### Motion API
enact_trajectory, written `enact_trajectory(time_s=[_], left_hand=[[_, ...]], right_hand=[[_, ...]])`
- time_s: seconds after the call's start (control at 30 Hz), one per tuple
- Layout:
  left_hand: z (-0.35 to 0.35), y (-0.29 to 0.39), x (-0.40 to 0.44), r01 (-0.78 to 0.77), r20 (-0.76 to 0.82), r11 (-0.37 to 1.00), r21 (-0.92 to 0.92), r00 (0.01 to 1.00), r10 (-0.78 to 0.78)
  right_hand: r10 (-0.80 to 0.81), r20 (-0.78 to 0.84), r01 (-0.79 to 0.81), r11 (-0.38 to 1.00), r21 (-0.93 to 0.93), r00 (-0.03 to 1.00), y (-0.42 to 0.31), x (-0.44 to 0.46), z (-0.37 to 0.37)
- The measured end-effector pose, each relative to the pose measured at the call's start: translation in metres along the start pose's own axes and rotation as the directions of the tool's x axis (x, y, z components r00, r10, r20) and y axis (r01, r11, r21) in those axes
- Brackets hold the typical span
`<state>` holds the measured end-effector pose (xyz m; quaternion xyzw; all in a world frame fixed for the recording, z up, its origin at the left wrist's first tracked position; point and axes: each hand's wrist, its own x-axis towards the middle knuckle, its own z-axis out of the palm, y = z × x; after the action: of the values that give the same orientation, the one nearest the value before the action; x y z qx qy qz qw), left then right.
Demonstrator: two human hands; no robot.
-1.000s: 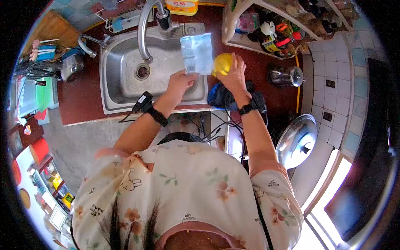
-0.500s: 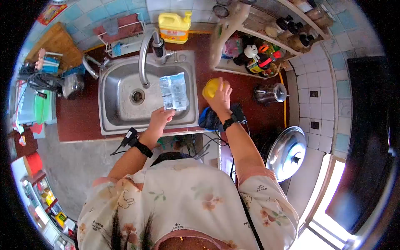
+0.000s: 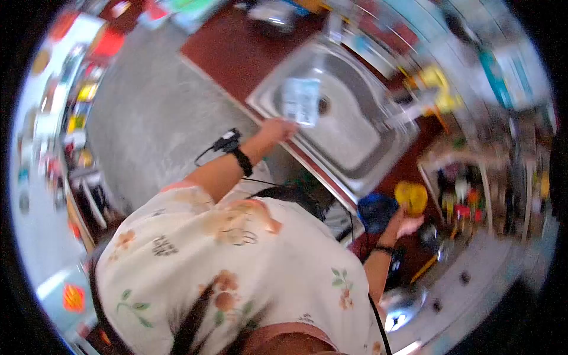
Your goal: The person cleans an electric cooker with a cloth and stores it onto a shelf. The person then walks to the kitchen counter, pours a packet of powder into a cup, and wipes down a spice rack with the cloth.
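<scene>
My left hand point(image 3: 279, 129) pinches the lower end of a blue-and-white plastic packet point(image 3: 302, 102). The packet hangs over the near left part of the steel sink point(image 3: 355, 151). On the red-brown counter right of the sink, a yellow bowl point(image 3: 411, 198) stands beside a dark blue bundle point(image 3: 377, 212). My right hand point(image 3: 406, 225) is close against the bowl's near side, fingers stretched out and apart from its rim. Motion blur hides whether the fingertips touch it.
Behind the sink stand the blurred faucet point(image 3: 402, 115) and a yellow jug point(image 3: 436, 89). A shelf of bottles point(image 3: 464, 189) is on the right. A round metal lid point(image 3: 405, 307) lies nearer me. Grey floor point(image 3: 148, 112) shows at left.
The view has swung strongly to the left, tilting the sink. My left hand has moved the packet toward the sink's left side. My right hand's fingers have come off the yellow bowl.
</scene>
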<state>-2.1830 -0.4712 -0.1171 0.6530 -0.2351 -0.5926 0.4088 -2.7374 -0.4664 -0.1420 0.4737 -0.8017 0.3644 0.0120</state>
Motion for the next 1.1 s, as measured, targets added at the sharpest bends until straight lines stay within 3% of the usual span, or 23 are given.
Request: enact_trajectory(time_s=[0.03,0.07,0.1,0.23,0.3,0.37,0.43,0.53,0.63,0.67,0.77,0.87,0.93,1.03,1.1], left_hand=[[-0.014,-0.002,-0.004,-0.015,-0.062,0.999,0.039,0.998,0.017],[-0.032,-0.004,-0.004,-0.008,-0.11,0.999,0.037,0.994,0.012],[-0.045,-0.009,0.0,0.008,-0.145,0.999,0.037,0.989,-0.002],[-0.086,0.0,-0.005,-0.059,-0.252,0.973,-0.222,0.968,0.001],[-0.134,-0.009,-0.008,-0.043,-0.31,0.999,0.002,0.95,0.042],[-0.175,-0.012,-0.03,-0.198,-0.372,0.949,-0.245,0.923,0.097],[-0.227,0.014,-0.065,-0.125,-0.395,0.96,-0.25,0.919,0.017],[-0.309,-0.006,-0.103,-0.214,-0.465,0.895,-0.392,0.885,0.008],[-0.355,-0.029,-0.129,-0.268,-0.635,0.916,-0.299,0.772,0.018],[-0.35,-0.026,-0.125,-0.397,-0.725,0.82,-0.412,0.688,-0.031],[-0.396,-0.055,-0.179,-0.386,-0.76,0.854,-0.348,0.65,-0.016],[-0.403,-0.124,-0.259,-0.414,-0.873,0.816,-0.405,0.442,-0.209],[-0.402,-0.142,-0.316,-0.157,-0.871,0.903,-0.401,0.371,-0.322],[-0.418,-0.208,-0.372,-0.399,-0.848,0.749,-0.528,0.292,-0.443],[-0.426,-0.217,-0.403,-0.506,-0.841,0.679,-0.533,0.226,-0.491]], right_hand=[[-0.02,-0.008,0.017,0.959,-0.283,1.0,0.003,-0.011,-0.01],[0.086,-0.034,-0.092,0.938,-0.334,0.996,-0.018,-0.029,-0.015],[0.069,-0.016,-0.07,0.939,-0.338,0.997,-0.029,-0.047,-0.015],[-0.162,0.278,0.217,0.959,-0.182,0.947,-0.093,-0.127,0.026],[-0.288,0.414,0.337,0.94,-0.048,0.864,-0.144,-0.174,0.06],[-0.384,0.506,0.412,0.909,0.06,0.773,-0.199,-0.22,0.096],[-0.46,0.581,0.473,0.87,0.141,0.672,-0.258,-0.253,0.121],[-0.571,0.635,0.549,0.793,0.263,0.521,-0.326,-0.3,0.152],[-0.687,0.653,0.612,0.675,0.413,0.317,-0.375,-0.32,0.187],[-0.71,0.663,0.624,0.635,0.455,0.239,-0.386,-0.319,0.203],[-0.778,0.626,0.649,0.509,0.565,0.064,-0.432,-0.347,0.219],[-0.805,0.592,0.644,0.431,0.632,-0.043,-0.449,-0.384,0.214],[-0.804,0.587,0.643,0.399,0.654,-0.098,-0.459,-0.409,0.212],[-0.8,0.572,0.65,0.34,0.68,-0.179,-0.478,-0.456,0.202],[-0.792,0.561,0.659,0.292,0.694,-0.24,-0.491,-0.485,0.2]])
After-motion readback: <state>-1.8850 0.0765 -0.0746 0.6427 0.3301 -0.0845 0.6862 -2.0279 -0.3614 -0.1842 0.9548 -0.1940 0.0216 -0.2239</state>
